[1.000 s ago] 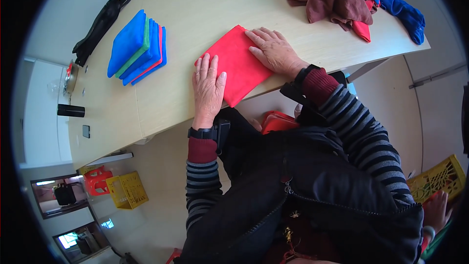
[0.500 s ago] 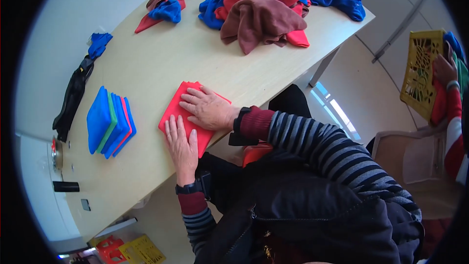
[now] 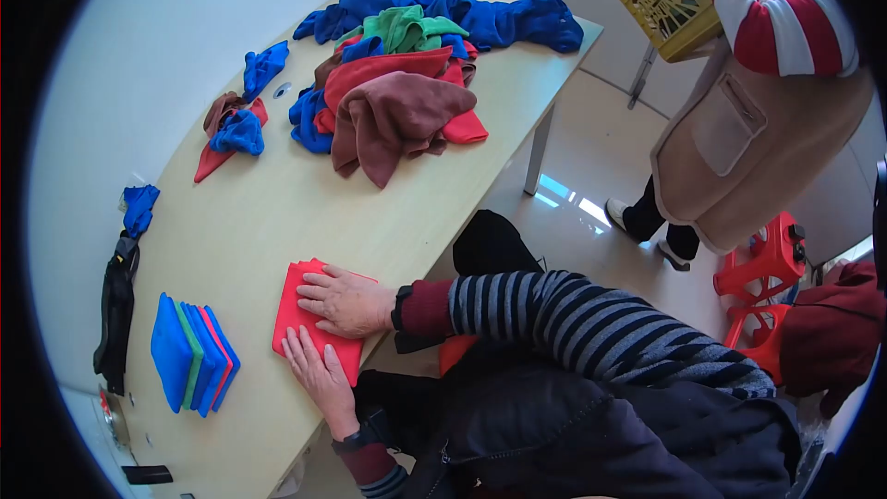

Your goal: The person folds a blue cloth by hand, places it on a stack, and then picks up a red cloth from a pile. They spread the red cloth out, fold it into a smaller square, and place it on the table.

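A folded red cloth [image 3: 346,351] lies near the table's front edge. Flat across its upper part rests my right hand [image 3: 346,303], its fingers stretched out toward the left. My left hand [image 3: 319,377] presses on the cloth's lower left side, fingers extended and slightly apart. Neither hand grips anything. To the left of them is a stack of folded cloths [image 3: 189,356] in blue, green and red.
A heap of crumpled cloths [image 3: 402,111] covers the table's far end, with a smaller bunch [image 3: 236,132] to its left. A black strap-like item [image 3: 116,310] lies along the left edge. At upper right, another person holds a yellow crate [image 3: 661,0]. Red stools [image 3: 767,263] stand at right.
My view has shifted up and right. The other person with the yellow crate now shows much more fully, toward the far side. Both my hands stay on the red cloth.
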A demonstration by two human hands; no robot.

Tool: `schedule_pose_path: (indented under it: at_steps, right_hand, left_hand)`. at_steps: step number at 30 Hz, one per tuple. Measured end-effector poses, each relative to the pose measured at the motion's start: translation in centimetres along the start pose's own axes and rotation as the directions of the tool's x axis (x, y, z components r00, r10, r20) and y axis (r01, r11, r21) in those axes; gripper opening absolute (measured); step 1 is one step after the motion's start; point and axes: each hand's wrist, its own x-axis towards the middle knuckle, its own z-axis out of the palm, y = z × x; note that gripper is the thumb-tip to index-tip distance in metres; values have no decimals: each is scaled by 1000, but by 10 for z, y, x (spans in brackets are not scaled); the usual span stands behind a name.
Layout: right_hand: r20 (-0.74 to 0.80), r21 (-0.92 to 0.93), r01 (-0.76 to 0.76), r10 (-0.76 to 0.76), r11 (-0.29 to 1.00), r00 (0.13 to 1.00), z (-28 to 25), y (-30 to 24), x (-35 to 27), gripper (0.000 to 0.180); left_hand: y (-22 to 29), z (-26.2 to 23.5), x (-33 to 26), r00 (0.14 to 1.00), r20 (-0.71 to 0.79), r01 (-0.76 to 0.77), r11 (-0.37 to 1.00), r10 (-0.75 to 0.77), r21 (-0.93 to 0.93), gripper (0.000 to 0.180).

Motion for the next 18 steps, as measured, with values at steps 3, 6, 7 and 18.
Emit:
schedule_pose_path:
  at_steps: [3,6,7,18]
  right_hand:
    - [17,29,-12,12,999,1000,-5,-4,-2,48]
    - [34,43,-9,8,999,999,-8,-5,-2,49]
    - [45,58,-9,7,998,999,-7,-5,-2,49]
    - [120,43,-13,7,999,993,-21,-3,-2,52]
  left_hand:
    - [-3,-1,-4,1000,-17,3,1000,-3,-1,56]
    - [-3,-1,-4,1000,-27,2,1000,-3,-4,56]
    - [-3,0,-4,1000,-26,7,1000,-7,-4,57]
    - [-1,1,-3,1000,-20,21,1000,-21,-11,57]
